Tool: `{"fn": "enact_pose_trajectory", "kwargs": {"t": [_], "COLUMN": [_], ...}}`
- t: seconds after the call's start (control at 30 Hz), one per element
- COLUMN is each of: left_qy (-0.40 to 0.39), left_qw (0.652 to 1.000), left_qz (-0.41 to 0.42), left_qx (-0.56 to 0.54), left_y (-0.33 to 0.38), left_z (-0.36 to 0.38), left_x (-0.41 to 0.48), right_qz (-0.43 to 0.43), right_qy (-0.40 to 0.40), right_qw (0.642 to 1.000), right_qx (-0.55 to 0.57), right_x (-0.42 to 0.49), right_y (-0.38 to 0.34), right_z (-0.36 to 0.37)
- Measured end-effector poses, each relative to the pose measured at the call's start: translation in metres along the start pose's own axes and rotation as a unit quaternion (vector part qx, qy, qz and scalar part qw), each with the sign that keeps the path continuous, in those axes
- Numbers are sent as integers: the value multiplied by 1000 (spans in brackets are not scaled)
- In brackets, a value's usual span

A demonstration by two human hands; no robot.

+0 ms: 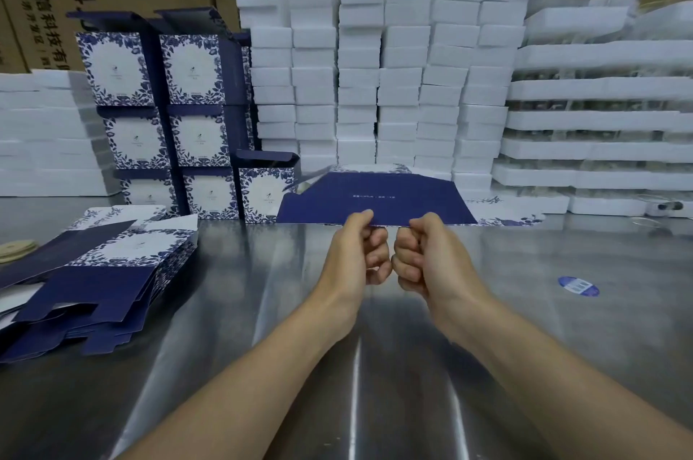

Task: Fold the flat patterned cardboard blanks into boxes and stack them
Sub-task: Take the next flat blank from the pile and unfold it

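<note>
blank (375, 197) centre of worktop (525, 309), near edge lifted | left hand (352, 253), right hand (427, 253) side by side, fingers (377, 255) curled, pinching that edge, probably to start the fold | flat blanks (93, 272) left; folded boxes (187, 137) stacked behind, within reach

The flat cardboard blank (375, 197) over the middle of the grey brushed-steel table (525, 347) is seen in deep navy, crossed by one thin line of white print. The pile of flat cardboard blanks (112, 257) at the left edge is navy and white, bordered with blue leaves. The stacked square cardboard boxes (195, 73) toward the far left corner are faced in white, framed in blue floral pattern, with navy sides. The rectangular foam blocks (360, 84) along the far edge are plain white.
</note>
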State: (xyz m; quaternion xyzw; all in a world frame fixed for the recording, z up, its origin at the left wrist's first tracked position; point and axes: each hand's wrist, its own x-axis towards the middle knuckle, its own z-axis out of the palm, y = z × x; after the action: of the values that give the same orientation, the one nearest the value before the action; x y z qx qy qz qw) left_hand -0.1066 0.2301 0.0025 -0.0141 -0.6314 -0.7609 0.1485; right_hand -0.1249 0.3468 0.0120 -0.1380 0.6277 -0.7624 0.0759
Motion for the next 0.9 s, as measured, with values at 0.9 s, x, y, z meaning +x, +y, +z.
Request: {"fn": "enact_pose_trajectory", "kwargs": {"t": [0.9], "left_qy": [56], "left_qw": [990], "left_qz": [31], "left_qx": [-129], "left_y": [-16], "left_z": [-59], "left_x": [42], "right_qz": [5], "right_qy": [-67], "right_qw": [943], "right_qx": [326], "right_x": [-11], "right_y": [-58], "right_z": [-42]}}
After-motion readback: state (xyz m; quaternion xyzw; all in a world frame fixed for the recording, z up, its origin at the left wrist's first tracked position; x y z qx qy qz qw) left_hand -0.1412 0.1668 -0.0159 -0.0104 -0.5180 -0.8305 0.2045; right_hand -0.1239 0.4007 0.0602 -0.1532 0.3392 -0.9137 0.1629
